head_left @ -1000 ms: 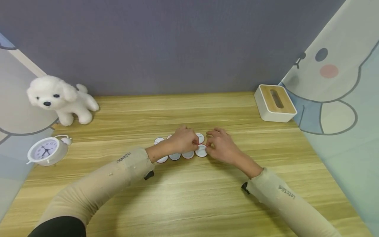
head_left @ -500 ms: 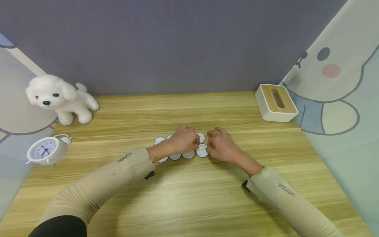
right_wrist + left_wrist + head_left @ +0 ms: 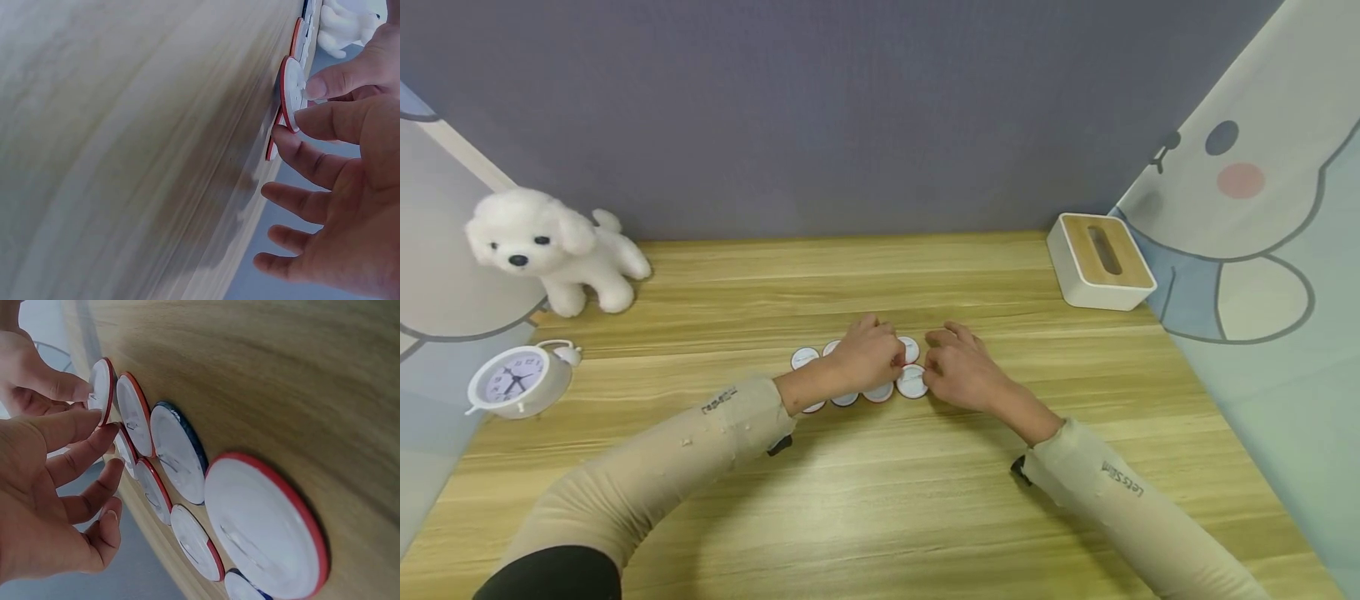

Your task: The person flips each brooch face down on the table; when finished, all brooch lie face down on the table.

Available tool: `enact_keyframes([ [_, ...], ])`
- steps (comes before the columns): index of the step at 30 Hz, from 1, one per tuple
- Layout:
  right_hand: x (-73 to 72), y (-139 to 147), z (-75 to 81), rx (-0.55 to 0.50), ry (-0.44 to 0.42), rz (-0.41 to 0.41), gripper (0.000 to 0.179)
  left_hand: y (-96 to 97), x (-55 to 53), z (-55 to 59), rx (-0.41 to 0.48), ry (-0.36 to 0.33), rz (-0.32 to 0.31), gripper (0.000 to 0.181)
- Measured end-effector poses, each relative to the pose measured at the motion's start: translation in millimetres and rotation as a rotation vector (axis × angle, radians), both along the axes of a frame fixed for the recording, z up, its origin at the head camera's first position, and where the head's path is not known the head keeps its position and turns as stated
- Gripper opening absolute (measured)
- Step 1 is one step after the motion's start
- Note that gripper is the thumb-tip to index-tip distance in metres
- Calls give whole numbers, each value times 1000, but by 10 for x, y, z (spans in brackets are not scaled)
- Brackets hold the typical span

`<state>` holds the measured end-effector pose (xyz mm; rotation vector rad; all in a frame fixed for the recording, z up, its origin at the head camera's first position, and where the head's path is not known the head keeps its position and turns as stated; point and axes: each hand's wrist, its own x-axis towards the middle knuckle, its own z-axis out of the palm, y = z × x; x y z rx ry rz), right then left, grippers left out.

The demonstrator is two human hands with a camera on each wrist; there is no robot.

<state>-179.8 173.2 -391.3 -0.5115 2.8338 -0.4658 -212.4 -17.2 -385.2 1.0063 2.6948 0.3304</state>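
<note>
Round pin-back button badges lie face down in two rows on the wooden table, their white backs and pins showing. The badge at the near right end (image 3: 912, 382) is tilted up from the table between both hands. My left hand (image 3: 868, 354) pinches its rim with thumb and index finger, the other fingers loosely bent. From the other side my right hand (image 3: 966, 371) pinches the same red-rimmed badge (image 3: 291, 94), its remaining fingers spread. A dark-rimmed badge (image 3: 178, 453) and a larger-looking red-rimmed badge (image 3: 265, 525) lie nearby. My left hand and forearm partly hide the rows in the head view.
A white plush dog (image 3: 561, 250) stands at the back left, with a white alarm clock (image 3: 520, 382) in front of it. At the back right is a white tissue box (image 3: 1101, 260) with a wooden lid. A grey panel (image 3: 850, 117) borders the table's far edge.
</note>
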Motion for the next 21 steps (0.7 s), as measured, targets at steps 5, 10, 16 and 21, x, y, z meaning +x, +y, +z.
enact_keyframes([
  [5, 2, 5, -9, -5, -4, 0, 18, -14, 18, -6, 10, -5, 0, 10],
  [10, -4, 9, -28, -8, 3, 3, 18, -53, 22, 44, 22, 22, -8, 13],
  [16, -21, 10, -47, 7, 13, 2, 21, -134, -4, 173, 33, -3, 60, 17],
  [21, -21, 22, -51, 11, 18, -11, 20, -247, -26, 254, 90, -11, 110, 20],
])
